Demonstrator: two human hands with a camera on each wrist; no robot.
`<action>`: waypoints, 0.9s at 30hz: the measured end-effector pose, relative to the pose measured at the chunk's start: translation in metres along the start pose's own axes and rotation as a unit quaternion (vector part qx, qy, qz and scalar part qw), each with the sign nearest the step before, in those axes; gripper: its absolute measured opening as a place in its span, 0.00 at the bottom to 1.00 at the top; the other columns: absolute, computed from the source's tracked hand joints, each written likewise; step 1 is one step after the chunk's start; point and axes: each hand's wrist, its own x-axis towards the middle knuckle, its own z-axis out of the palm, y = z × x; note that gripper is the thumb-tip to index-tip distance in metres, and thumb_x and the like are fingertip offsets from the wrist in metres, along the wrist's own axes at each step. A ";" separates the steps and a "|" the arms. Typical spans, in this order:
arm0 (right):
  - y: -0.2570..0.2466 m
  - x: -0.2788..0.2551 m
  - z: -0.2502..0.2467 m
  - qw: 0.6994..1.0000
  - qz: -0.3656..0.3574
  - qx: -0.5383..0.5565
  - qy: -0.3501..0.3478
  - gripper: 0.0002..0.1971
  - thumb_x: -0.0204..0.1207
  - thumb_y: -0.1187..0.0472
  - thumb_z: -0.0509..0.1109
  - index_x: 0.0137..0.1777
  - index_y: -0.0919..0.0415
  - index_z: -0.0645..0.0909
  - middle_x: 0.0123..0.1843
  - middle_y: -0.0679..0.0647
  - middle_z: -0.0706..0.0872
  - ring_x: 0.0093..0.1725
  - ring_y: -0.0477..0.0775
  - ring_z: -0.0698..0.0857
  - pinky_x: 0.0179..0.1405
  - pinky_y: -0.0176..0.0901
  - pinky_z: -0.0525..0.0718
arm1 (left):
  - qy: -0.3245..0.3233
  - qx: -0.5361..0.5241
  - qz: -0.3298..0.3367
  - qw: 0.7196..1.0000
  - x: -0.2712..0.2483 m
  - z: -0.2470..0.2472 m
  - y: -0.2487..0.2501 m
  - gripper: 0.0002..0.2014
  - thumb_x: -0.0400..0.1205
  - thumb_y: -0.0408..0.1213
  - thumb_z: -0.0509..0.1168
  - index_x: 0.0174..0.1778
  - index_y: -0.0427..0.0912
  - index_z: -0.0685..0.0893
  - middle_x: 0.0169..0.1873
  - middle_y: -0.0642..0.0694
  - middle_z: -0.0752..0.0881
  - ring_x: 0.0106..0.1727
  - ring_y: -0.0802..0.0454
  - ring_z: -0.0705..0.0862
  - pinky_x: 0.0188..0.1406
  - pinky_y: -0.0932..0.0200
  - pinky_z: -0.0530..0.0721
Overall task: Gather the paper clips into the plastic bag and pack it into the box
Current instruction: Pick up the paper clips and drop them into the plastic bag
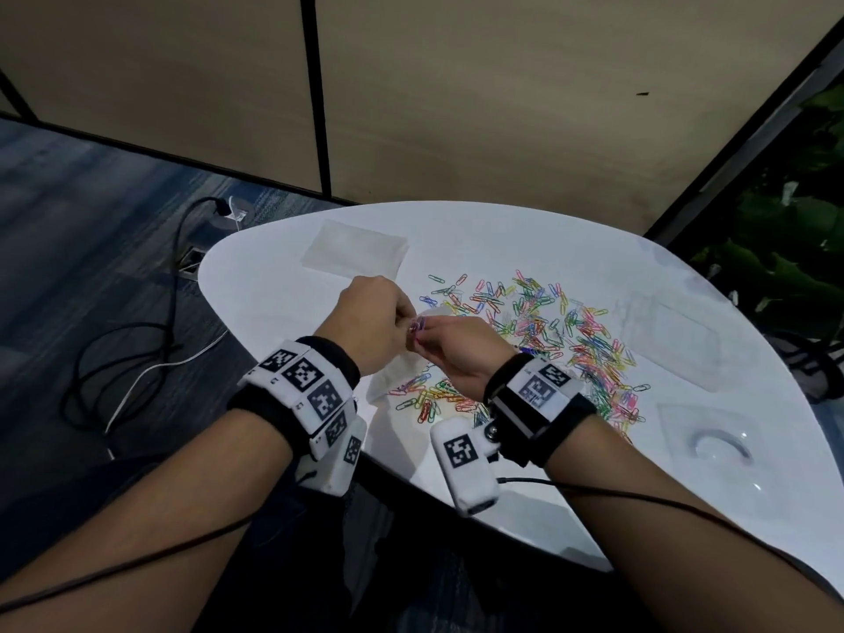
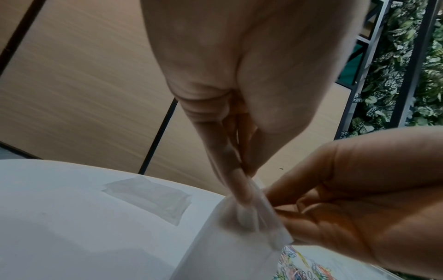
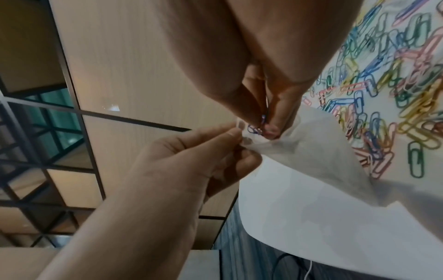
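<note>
My left hand (image 1: 396, 318) pinches the rim of a clear plastic bag (image 1: 393, 373), which hangs down toward the white table (image 1: 274, 322). In the left wrist view its fingers (image 2: 241, 191) grip the bag's mouth (image 2: 254, 214). My right hand (image 1: 422, 344) pinches a few paper clips (image 1: 418, 325) right at that mouth. The right wrist view shows blue and pink clips (image 3: 256, 129) between thumb and finger at the bag's opening (image 3: 287, 138). Loose coloured clips (image 1: 548, 326) lie spread over the table to the right of both hands.
A flat clear plastic sleeve (image 1: 355, 245) lies at the table's far left. Two clear box parts (image 1: 671, 335) (image 1: 705, 443) sit near the right edge. Cables (image 1: 137, 340) trail on the floor to the left. Plants (image 1: 794, 249) stand beyond the right side.
</note>
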 end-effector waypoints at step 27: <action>0.018 0.012 -0.003 0.810 -0.224 -0.541 -0.024 0.14 0.79 0.67 0.64 0.59 0.57 0.88 0.63 0.56 0.88 0.60 0.56 0.87 0.65 0.53 0.83 | 0.101 -0.037 -0.083 0.991 0.005 -0.043 -0.036 0.08 0.81 0.30 0.68 0.42 0.39 0.94 0.34 0.41 0.93 0.41 0.47 0.92 0.54 0.51 0.91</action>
